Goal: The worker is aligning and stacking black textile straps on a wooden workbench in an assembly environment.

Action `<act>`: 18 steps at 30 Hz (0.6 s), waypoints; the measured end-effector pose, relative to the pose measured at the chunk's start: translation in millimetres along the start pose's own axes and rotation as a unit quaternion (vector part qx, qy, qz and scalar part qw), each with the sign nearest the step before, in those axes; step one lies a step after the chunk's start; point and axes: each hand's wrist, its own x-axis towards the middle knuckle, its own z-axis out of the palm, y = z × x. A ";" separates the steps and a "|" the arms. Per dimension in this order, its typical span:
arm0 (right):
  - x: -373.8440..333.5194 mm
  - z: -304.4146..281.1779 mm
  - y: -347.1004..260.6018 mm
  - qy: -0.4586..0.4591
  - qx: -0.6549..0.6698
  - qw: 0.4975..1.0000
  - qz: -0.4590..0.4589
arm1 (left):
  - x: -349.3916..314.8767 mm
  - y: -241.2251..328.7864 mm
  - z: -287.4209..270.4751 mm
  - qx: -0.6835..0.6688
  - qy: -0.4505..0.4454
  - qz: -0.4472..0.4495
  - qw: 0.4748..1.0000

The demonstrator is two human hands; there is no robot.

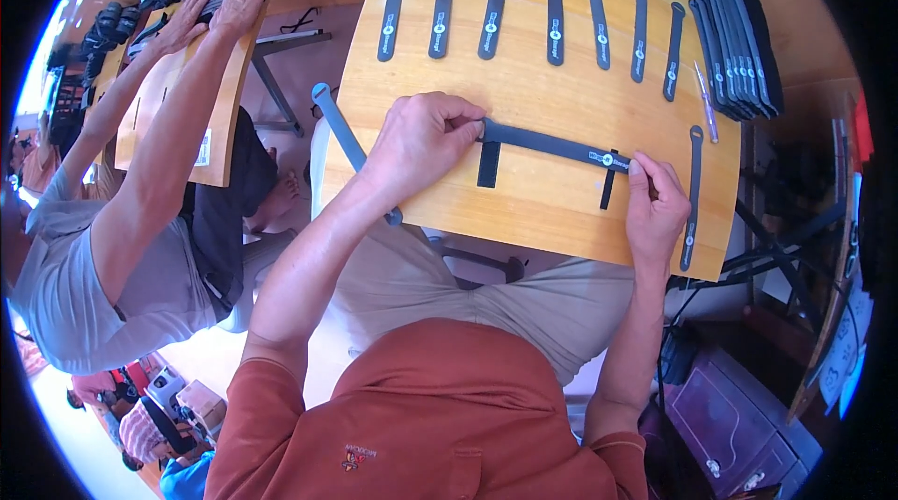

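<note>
at the near half of the wooden table [552, 210], a seated person is holding one grey strap [547, 144] crosswise between two bare hands. the left hand [421, 146] is pinching its left end, thumb against forefinger; the right hand [657, 205] is gripping the other end the same way, close by the pale printed mark. from where i am standing, this end-to-end hold seems to be serving to draw the band straight and leave its middle uncovered. beneath it two black strips [488, 165] are running toward the person, one near each end, perhaps acting as guides for placing; whether they are fixed to the wood, i cannot tell. seven similar straps [556, 9] are lying apart along the far side, probably so that none is overlapping its neighbour. another strap [693, 201] is resting beyond the right hand, and a further one [346, 133] is slanting over the left corner, partly hidden under the forearm. a pen [706, 105] is lying beside the dark stack [739, 56], apparently out of the hands' way.
</note>
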 end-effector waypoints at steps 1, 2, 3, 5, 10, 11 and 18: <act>0.3 0.1 0.1 0.000 -0.004 1.000 -0.001 | 0.2 -0.3 -0.2 0.006 0.000 0.006 1.000; 0.5 0.2 0.2 0.000 -0.009 1.000 -0.001 | 0.6 -0.5 -0.4 0.012 -0.001 0.012 1.000; 0.3 0.3 0.5 0.000 -0.009 1.000 -0.001 | 0.7 -1.2 0.0 0.012 -0.001 0.012 1.000; -0.2 0.5 1.3 0.004 -0.008 1.000 -0.008 | 1.1 -2.7 1.3 0.009 -0.002 0.015 1.000; -0.8 1.5 -1.0 0.004 0.000 1.000 0.002 | 0.0 -5.2 3.6 0.013 0.010 0.022 1.000; -0.7 1.5 -1.4 0.003 0.006 1.000 0.009 | -0.3 -6.0 3.9 0.012 0.013 0.024 1.000; -1.6 2.7 2.2 0.013 -0.011 1.000 0.002 | -1.0 -3.3 5.8 0.001 0.010 0.022 1.000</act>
